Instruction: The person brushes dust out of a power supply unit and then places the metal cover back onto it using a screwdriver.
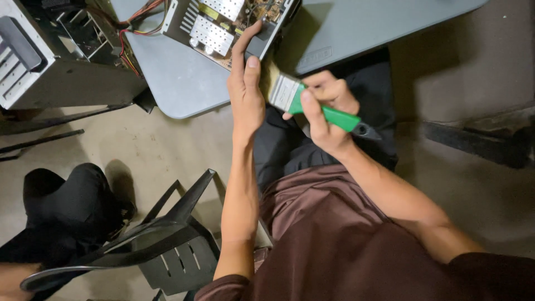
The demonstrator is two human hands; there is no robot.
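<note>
A seated person dusts an opened power supply unit [234, 25] at the near edge of a grey desk [178, 78].

The left hand [245, 89] grips the unit's casing, steadying it. The right hand [326, 108] is clenched around a green-handled paintbrush [312, 103], bristles at the unit's corner; the brushing looks underway, and the next stroke likely needs a short sweep. A computer case [50, 61] crowds the left; a black chair [167, 245] sits close below.

Circuit board [223, 25] beyond top edge
</note>
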